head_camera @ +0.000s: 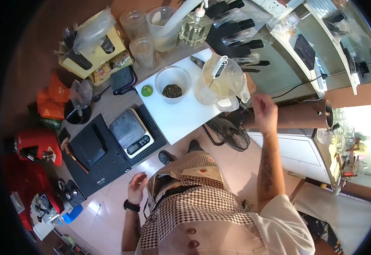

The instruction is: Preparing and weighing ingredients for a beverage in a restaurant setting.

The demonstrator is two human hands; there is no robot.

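Note:
My left hand (136, 188), with a black watch at the wrist, hangs beside my checked apron (201, 200). Its fingers are loosely bent and hold nothing. Out to the right, my right hand (265, 113) is raised past the counter edge with its fingers curled in; no object shows in it. Nearest to it are a clear lidded container (227, 104) and a plastic pitcher (201, 93) of pale liquid. A digital probe thermometer (220, 67) leans in the pitcher. On the white board (172, 122), a clear plastic cup (181, 75) holds dark dried leaves, beside a green lime (147, 91).
A digital scale (126, 127) sits on a black mat (153, 127), left of the board. Behind stand clear jars (142, 51) and a pump bottle (195, 28). A floor fan (228, 130) is below the counter's right end. A red machine (37, 148) stands far left.

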